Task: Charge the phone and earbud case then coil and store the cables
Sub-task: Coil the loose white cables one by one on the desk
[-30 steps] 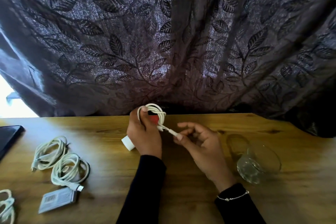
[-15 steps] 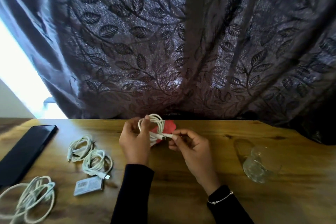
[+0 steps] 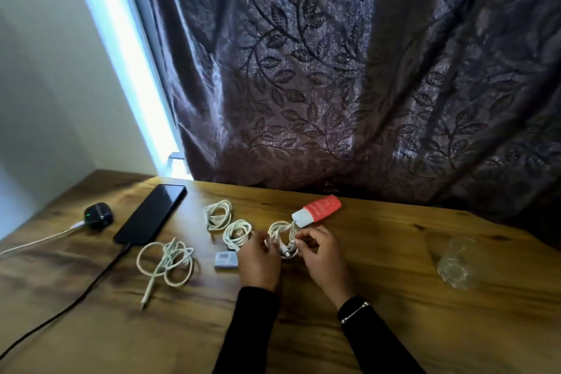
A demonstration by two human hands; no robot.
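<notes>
Both hands hold a small coiled white cable (image 3: 283,238) low over the wooden table (image 3: 394,297). My left hand (image 3: 258,261) grips its left side and my right hand (image 3: 318,255) pinches its right side near the plug. Two more coiled white cables (image 3: 217,214) (image 3: 237,234) lie just left of it. A looser white cable (image 3: 167,261) lies further left. The black phone (image 3: 151,212) has a dark cable (image 3: 76,297) plugged in. The black earbud case (image 3: 98,215) shows a green light and has a white cable (image 3: 39,241) attached.
A red tube with a white cap (image 3: 318,209) lies just behind the held coil. A small grey card-like pack (image 3: 226,259) sits beside my left hand. A clear glass (image 3: 458,264) stands at the right. A dark leaf-patterned curtain (image 3: 334,85) hangs behind the table.
The view has swung left, bringing the earbud case and the whole phone into view. The hands have lowered the coiled cable towards the table, next to the other coils.
</notes>
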